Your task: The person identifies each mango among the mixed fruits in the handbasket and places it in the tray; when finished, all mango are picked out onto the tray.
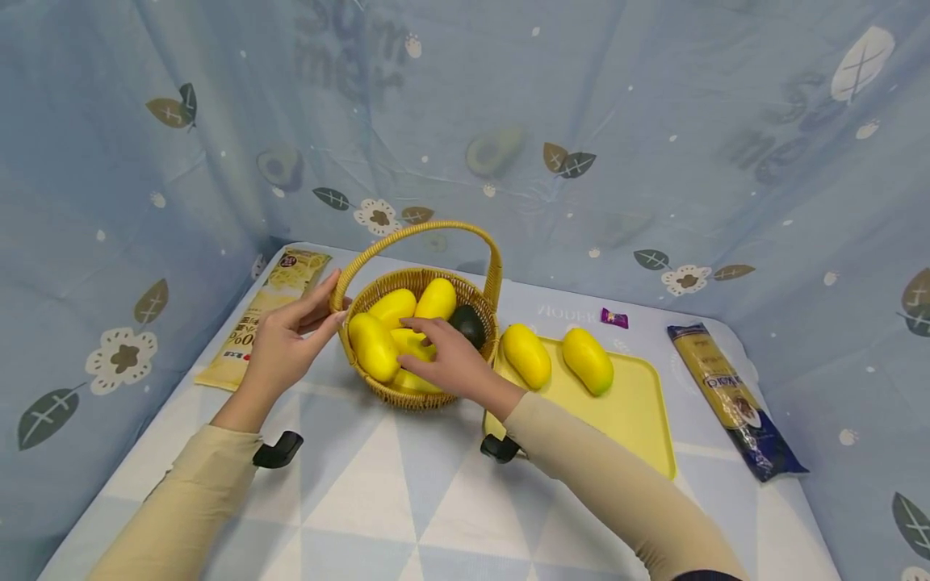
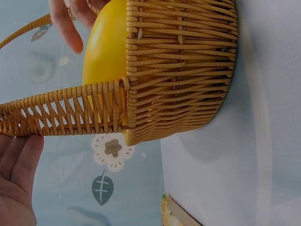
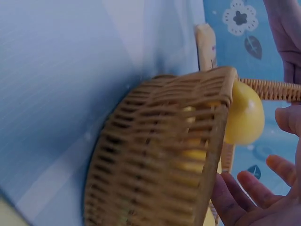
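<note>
A wicker basket (image 1: 407, 397) with a tall arched handle (image 1: 421, 228) holds several yellow mangoes (image 1: 374, 347) and a dark green avocado (image 1: 468, 324). My left hand (image 1: 286, 343) holds the left foot of the handle, thumb in front and fingers behind it. In the left wrist view, the left fingertips (image 2: 34, 146) lie against the handle. My right hand (image 1: 454, 359) is over the basket's front right rim, its fingers spread loosely above the mangoes. In the right wrist view, nothing shows between those fingers (image 3: 256, 188), and a mango (image 3: 247, 113) bulges over the rim nearby.
Right of the basket lies a yellow tray (image 1: 639, 387) bearing two mangoes (image 1: 587, 361). A small purple packet (image 1: 613, 318) is behind it. A blue-and-gold bag (image 1: 734, 399) lies far right, a yellow food bag (image 1: 254, 323) at left. Patterned curtains (image 1: 450, 97) enclose the table.
</note>
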`<state>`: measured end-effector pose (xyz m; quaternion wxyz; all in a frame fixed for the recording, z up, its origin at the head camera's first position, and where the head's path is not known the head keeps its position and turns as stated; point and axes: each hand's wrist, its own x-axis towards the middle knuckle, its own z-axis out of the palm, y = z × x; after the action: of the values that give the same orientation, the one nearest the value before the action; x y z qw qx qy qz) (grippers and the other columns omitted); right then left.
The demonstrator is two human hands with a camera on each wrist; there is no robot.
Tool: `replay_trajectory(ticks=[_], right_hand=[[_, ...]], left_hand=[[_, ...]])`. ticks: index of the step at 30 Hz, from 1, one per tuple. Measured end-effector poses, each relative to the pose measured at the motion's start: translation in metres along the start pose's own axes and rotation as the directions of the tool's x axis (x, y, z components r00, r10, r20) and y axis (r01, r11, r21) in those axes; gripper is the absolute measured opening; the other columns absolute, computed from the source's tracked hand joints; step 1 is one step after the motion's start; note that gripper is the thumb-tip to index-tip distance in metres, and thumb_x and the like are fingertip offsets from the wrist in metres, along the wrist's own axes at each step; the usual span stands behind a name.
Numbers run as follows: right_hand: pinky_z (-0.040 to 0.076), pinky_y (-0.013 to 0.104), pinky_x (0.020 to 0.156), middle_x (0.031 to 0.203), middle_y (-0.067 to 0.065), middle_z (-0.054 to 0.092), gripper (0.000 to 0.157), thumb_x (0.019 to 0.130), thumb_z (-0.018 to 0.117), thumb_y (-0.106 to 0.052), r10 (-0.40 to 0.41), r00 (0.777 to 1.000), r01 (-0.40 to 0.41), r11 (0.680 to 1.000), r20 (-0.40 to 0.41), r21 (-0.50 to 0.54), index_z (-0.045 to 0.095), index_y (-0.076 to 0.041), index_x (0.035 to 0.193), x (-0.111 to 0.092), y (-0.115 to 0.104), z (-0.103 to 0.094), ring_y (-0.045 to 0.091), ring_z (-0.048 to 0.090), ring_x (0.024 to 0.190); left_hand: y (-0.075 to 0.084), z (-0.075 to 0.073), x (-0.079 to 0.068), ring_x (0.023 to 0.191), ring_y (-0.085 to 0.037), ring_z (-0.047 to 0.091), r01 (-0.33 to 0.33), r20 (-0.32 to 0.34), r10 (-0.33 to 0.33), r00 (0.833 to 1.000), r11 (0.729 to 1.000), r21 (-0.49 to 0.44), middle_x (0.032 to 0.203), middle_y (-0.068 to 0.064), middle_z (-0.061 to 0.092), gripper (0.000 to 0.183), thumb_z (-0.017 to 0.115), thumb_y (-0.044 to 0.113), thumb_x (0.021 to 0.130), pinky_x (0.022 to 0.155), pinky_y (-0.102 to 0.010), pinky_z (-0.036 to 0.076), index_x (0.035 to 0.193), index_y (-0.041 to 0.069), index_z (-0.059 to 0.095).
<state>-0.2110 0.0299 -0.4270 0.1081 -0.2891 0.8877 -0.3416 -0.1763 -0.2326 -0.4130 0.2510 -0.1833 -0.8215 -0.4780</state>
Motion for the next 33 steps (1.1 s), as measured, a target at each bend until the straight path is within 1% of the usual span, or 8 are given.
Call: replay_trajectory(ticks=[2,8,12,17,21,26,30,33], right_hand=[[0.054,0.035,0.096,0.146,0.005,0.050,0.065,0.099,0.065,-0.048,0.008,1.000,-0.008,1.000,0.012,-0.006,0.044,-0.026,0.156,0.005,-0.004,0.005,0.021,0.057,0.122],[0.050,0.041,0.107,0.151,0.009,0.046,0.072,0.097,0.064,-0.055,0.044,0.998,-0.042,0.998,0.044,-0.042,0.038,-0.029,0.159,0.020,-0.017,0.017,0.022,0.055,0.127],[0.052,0.037,0.102,0.149,0.011,0.048,0.074,0.097,0.064,-0.054,0.037,0.998,-0.032,0.995,0.052,-0.091,0.036,-0.028,0.160,0.026,-0.024,0.022,0.020,0.056,0.121],[0.053,0.032,0.093,0.147,0.012,0.051,0.072,0.098,0.066,-0.045,0.003,0.998,0.006,0.991,0.070,-0.133,0.034,-0.029,0.161,0.029,-0.027,0.024,0.018,0.057,0.113],[0.053,0.030,0.089,0.145,0.010,0.053,0.069,0.098,0.067,-0.037,-0.013,0.997,0.021,0.993,0.071,-0.114,0.036,-0.031,0.160,0.027,-0.025,0.023,0.016,0.056,0.109],[0.052,0.030,0.093,0.147,0.002,0.052,0.067,0.096,0.067,-0.030,-0.031,0.996,0.035,0.998,0.084,-0.048,0.040,-0.029,0.157,0.023,-0.020,0.017,0.013,0.053,0.111],[0.050,0.031,0.100,0.149,0.001,0.051,0.067,0.096,0.070,-0.035,-0.043,0.994,0.046,0.999,0.097,-0.027,0.041,-0.027,0.156,0.023,-0.019,0.015,0.013,0.053,0.117],[0.050,0.033,0.103,0.150,0.001,0.050,0.069,0.095,0.072,-0.039,-0.040,0.995,0.044,0.998,0.092,-0.042,0.042,-0.027,0.156,0.023,-0.019,0.016,0.014,0.053,0.123]], left_hand=[[0.000,0.000,0.000,0.105,0.008,0.065,0.001,0.002,-0.001,1.000,1.000,0.001,0.116,-0.013,0.074,0.070,0.074,-0.007,0.089,0.086,-0.012,0.053,0.150,0.022,0.053],[0.000,0.000,0.000,0.106,0.009,0.064,0.012,0.008,-0.012,1.000,1.000,0.012,0.116,-0.012,0.074,0.072,0.073,-0.006,0.090,0.087,-0.011,0.053,0.150,0.026,0.052],[0.001,0.001,0.000,0.106,0.009,0.064,0.013,0.011,-0.013,1.000,1.000,0.017,0.116,-0.012,0.074,0.072,0.073,-0.005,0.090,0.088,-0.011,0.052,0.151,0.027,0.052],[0.002,0.000,-0.001,0.105,0.008,0.064,0.021,0.005,-0.021,1.000,0.999,0.024,0.116,-0.012,0.074,0.069,0.073,-0.004,0.091,0.087,-0.010,0.052,0.150,0.026,0.053],[0.003,0.001,-0.001,0.105,0.006,0.064,0.025,0.003,-0.025,1.000,1.000,0.016,0.117,-0.013,0.074,0.067,0.073,-0.004,0.091,0.087,-0.011,0.053,0.149,0.024,0.054],[0.002,0.002,-0.001,0.105,0.007,0.064,0.011,0.004,-0.011,1.000,1.000,0.017,0.117,-0.012,0.074,0.068,0.074,-0.004,0.090,0.087,-0.011,0.053,0.149,0.024,0.054],[0.000,0.001,-0.001,0.105,0.009,0.064,0.011,0.002,-0.011,1.000,1.000,0.024,0.115,-0.012,0.074,0.071,0.074,-0.005,0.090,0.087,-0.011,0.053,0.150,0.026,0.053],[0.000,0.001,0.000,0.105,0.009,0.064,0.012,0.005,-0.013,1.000,1.000,0.017,0.116,-0.013,0.074,0.070,0.073,-0.005,0.090,0.087,-0.011,0.053,0.150,0.025,0.053]])
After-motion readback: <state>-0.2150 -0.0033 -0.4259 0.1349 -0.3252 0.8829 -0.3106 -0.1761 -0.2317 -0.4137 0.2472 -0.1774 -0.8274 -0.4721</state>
